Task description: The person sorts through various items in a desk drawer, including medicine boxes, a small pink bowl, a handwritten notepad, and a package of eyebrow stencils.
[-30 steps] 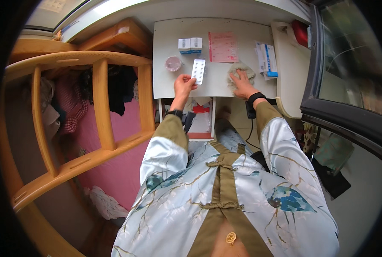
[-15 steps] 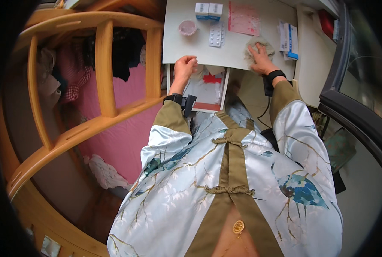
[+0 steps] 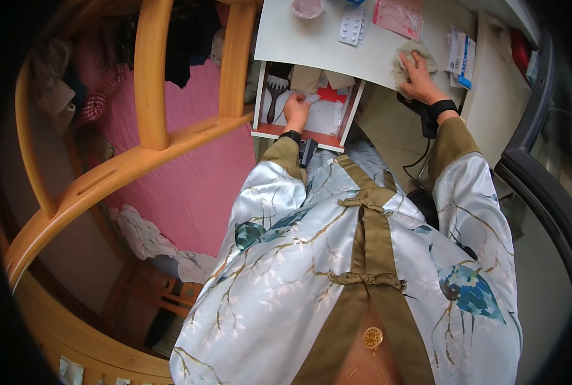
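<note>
My left hand (image 3: 297,110) is over the open drawer (image 3: 300,140), fingers pinched together. Something pale shows by its fingertips, too small to name. Left of that hand in the drawer lies a dark comb (image 3: 274,99) with wide teeth. A red piece (image 3: 332,94), pale packets (image 3: 306,78) and clear plastic fill the drawer's far and right parts. My right hand (image 3: 417,80) presses down on a crumpled, greyish-beige cloth (image 3: 425,54) at the desk's front edge, fingers bent over it.
On the white desk (image 3: 292,40) are a blister pack (image 3: 352,25), a small pink tub (image 3: 308,8), a pink sheet (image 3: 398,18) and blue-and-white boxes (image 3: 463,61). A wooden bed rail (image 3: 152,74) stands left. A black cable (image 3: 420,160) hangs below the desk, and a dark frame (image 3: 542,186) curves along the right.
My left hand has come from above the desk's front edge down into the drawer, uncovering the comb. The right hand stays on the cloth. The whole view has shifted.
</note>
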Tool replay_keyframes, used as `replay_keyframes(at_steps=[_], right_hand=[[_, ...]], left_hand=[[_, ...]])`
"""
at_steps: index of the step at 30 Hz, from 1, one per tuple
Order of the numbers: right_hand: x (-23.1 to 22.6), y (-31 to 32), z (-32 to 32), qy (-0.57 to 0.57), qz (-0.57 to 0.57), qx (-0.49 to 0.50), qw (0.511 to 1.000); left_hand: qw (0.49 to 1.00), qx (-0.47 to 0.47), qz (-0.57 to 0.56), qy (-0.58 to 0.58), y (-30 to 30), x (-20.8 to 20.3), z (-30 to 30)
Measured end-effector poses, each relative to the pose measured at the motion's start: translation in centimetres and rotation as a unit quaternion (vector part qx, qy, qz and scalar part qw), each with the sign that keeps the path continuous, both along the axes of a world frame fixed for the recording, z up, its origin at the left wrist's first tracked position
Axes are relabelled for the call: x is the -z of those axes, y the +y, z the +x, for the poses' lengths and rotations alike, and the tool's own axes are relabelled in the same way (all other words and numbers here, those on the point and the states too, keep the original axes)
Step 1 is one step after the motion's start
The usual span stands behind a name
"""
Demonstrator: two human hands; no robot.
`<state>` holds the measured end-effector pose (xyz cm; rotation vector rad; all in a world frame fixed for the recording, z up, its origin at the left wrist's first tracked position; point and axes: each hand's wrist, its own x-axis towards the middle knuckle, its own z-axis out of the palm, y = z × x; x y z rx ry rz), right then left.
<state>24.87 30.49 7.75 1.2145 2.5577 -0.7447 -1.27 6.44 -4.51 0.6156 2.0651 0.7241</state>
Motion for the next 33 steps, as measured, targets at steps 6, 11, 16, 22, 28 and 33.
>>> replay_keyframes(at_steps=[6,11,16,22,28,33], right_hand=[[0.8,0.1,0.6,0.003,0.016,0.007,1.000],[0.8,-0.1,0.8,0.009,0.011,0.022,1.000],[0.4,-0.5,0.0,-0.013,0.010,0.029,0.999],[0.6,-0.5,0.1,0.005,0.021,0.032,0.999],[0.3,-0.9,-0.4,-0.007,0.007,0.048,0.999],[0.3,-0.6,0.1,0.008,0.005,0.044,0.999]], left_hand=[[0.982,0.088,-0.043,0.164,1.8,-4.0,2.3],[0.991,0.112,-0.036,0.068,1.8,-4.1,2.8],[0.994,0.105,0.000,-0.012,0.1,-2.6,5.3],[0.986,0.161,-0.049,0.005,0.7,-2.4,7.5],[0.985,0.173,-0.014,0.017,-0.3,-2.8,7.1],[0.989,0.108,-0.004,0.100,-1.1,-2.9,2.8]])
